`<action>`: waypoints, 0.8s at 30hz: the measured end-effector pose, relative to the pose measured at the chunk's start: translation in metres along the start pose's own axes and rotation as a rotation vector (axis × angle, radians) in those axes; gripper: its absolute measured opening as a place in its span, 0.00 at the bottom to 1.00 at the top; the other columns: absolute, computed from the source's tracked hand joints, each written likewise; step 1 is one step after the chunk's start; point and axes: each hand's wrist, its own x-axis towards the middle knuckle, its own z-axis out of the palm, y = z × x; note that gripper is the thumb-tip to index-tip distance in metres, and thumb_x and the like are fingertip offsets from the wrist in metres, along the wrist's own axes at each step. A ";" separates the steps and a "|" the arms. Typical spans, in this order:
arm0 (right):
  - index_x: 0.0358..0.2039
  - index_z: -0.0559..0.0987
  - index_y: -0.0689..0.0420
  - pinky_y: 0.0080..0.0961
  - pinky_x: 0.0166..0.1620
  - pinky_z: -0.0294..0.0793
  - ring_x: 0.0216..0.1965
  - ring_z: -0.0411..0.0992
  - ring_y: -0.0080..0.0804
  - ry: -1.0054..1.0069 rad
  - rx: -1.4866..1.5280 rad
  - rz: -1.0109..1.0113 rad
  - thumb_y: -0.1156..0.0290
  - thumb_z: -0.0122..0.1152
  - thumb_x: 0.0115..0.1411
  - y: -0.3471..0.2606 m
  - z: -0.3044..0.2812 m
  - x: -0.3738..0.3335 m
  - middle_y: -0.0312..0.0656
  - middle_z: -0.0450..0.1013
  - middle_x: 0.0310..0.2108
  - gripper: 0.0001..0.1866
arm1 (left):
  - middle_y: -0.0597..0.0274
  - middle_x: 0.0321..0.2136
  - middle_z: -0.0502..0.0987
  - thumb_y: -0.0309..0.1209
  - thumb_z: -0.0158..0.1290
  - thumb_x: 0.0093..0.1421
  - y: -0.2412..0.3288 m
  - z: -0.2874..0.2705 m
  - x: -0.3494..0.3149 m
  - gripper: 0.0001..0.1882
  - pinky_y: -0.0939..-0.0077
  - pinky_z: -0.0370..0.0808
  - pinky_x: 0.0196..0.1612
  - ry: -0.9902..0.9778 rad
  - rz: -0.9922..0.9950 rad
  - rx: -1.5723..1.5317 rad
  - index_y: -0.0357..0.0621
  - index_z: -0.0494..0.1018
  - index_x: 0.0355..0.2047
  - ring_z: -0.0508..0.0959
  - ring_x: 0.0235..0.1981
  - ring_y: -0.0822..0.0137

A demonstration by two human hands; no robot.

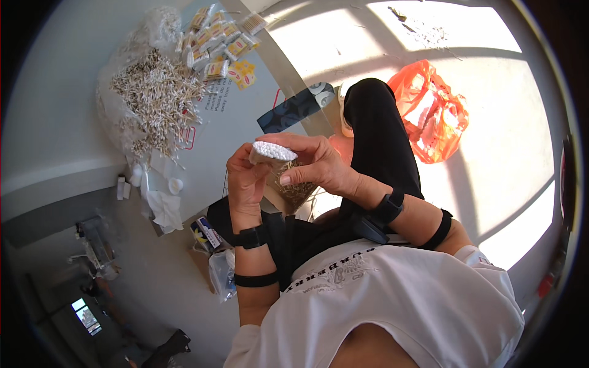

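Observation:
Between my two hands is a bundle of cotton swabs (273, 151), its white cotton tips packed side by side. My left hand (245, 178) wraps round the bundle from the left, fingers closed on it. From the right, my right hand (322, 162) grips it too, with fingers along the far edge and thumb on the near side. Below the hands, partly hidden by them, a brown cardboard box (274, 197) holds loose swabs. A large heap of loose cotton swabs (153, 98) spills from a clear plastic bag (161, 26) on the table at the left.
Small packs of swabs (215, 40) and yellow printed cards (243, 74) lie beyond the heap. On the sunlit floor at the right sits an orange plastic bag (453, 116). White crumpled paper (164, 208) hangs at the table's near edge, and my black-trousered knee (374, 116) rises ahead.

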 end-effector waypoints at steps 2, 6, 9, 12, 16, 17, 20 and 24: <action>0.56 0.73 0.57 0.26 0.63 0.60 0.57 0.66 0.29 0.033 -0.126 -0.118 0.81 0.67 0.52 -0.001 0.005 0.000 0.39 0.68 0.56 0.29 | 0.60 0.38 0.79 0.20 0.65 0.47 -0.006 -0.004 0.002 0.19 0.73 0.74 0.47 0.007 -0.013 -0.130 0.38 0.74 0.41 0.78 0.39 0.67; 0.52 0.77 0.55 0.27 0.60 0.64 0.57 0.66 0.29 0.069 -0.337 -0.279 0.79 0.68 0.51 -0.008 0.012 -0.002 0.40 0.69 0.55 0.25 | 0.60 0.38 0.78 0.21 0.66 0.46 -0.013 -0.005 0.005 0.21 0.72 0.76 0.48 0.014 0.002 -0.129 0.39 0.74 0.42 0.78 0.40 0.66; 0.50 0.79 0.55 0.26 0.58 0.67 0.56 0.67 0.30 0.110 -0.416 -0.316 0.77 0.69 0.51 -0.009 0.012 -0.005 0.41 0.70 0.53 0.23 | 0.59 0.39 0.78 0.22 0.66 0.45 -0.008 0.008 0.004 0.22 0.72 0.77 0.46 0.013 0.028 -0.092 0.39 0.74 0.42 0.79 0.39 0.66; 0.49 0.79 0.55 0.27 0.57 0.68 0.55 0.68 0.32 0.113 -0.482 -0.361 0.77 0.69 0.50 -0.012 0.013 -0.007 0.42 0.71 0.52 0.23 | 0.58 0.40 0.79 0.22 0.66 0.44 -0.004 0.020 0.003 0.23 0.73 0.79 0.45 0.027 0.020 -0.138 0.38 0.74 0.43 0.80 0.39 0.66; 0.49 0.80 0.55 0.27 0.56 0.69 0.53 0.69 0.32 0.131 -0.592 -0.404 0.76 0.70 0.50 -0.015 0.014 -0.010 0.42 0.72 0.50 0.23 | 0.56 0.41 0.79 0.23 0.66 0.43 -0.003 0.023 0.003 0.24 0.72 0.78 0.46 -0.035 0.030 -0.167 0.37 0.74 0.43 0.80 0.41 0.65; 0.49 0.80 0.55 0.27 0.56 0.69 0.53 0.69 0.32 0.131 -0.593 -0.407 0.76 0.70 0.50 -0.016 0.014 -0.011 0.42 0.72 0.50 0.23 | 0.56 0.40 0.79 0.23 0.66 0.44 -0.003 0.026 0.003 0.24 0.72 0.78 0.47 -0.031 0.041 -0.162 0.37 0.74 0.43 0.79 0.40 0.66; 0.48 0.80 0.55 0.27 0.55 0.69 0.53 0.69 0.32 0.142 -0.606 -0.426 0.75 0.70 0.50 -0.017 0.015 -0.013 0.42 0.72 0.49 0.22 | 0.58 0.39 0.78 0.23 0.66 0.45 -0.002 0.034 0.001 0.22 0.74 0.78 0.45 -0.013 0.065 -0.120 0.37 0.74 0.42 0.79 0.39 0.67; 0.54 0.75 0.57 0.26 0.57 0.67 0.54 0.68 0.32 0.180 -0.389 -0.281 0.75 0.69 0.52 -0.010 0.008 -0.014 0.42 0.71 0.51 0.26 | 0.60 0.36 0.78 0.27 0.66 0.49 -0.002 0.031 0.000 0.19 0.76 0.76 0.41 0.003 0.023 -0.072 0.36 0.73 0.40 0.78 0.35 0.69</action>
